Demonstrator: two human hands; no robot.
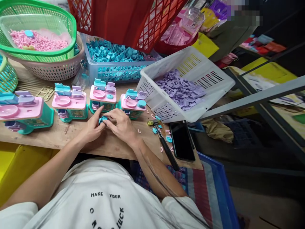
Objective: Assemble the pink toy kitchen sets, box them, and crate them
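Observation:
Between the fingertips of both hands is a small blue plastic part (103, 119), partly covered by the fingers. My left hand (94, 125) pinches it from the left, its index finger reaching toward a toy kitchen. My right hand (121, 124) grips it from the right with thumb and fingers. Just behind the hands stand two pink and teal toy kitchens, one in the middle (103, 95) and one on the right (132, 104); both carry a round blue piece on top. Further left are another toy kitchen (69, 103) and a larger-looking one (26, 111).
A white basket of purple parts (149, 76) tilts at the right. Behind stand a clear bin of blue parts (114, 67), a red crate (124, 22) and a green basket (71, 35). A black-handled tool (168, 151), a phone (182, 140) and loose bits lie near the table's right edge.

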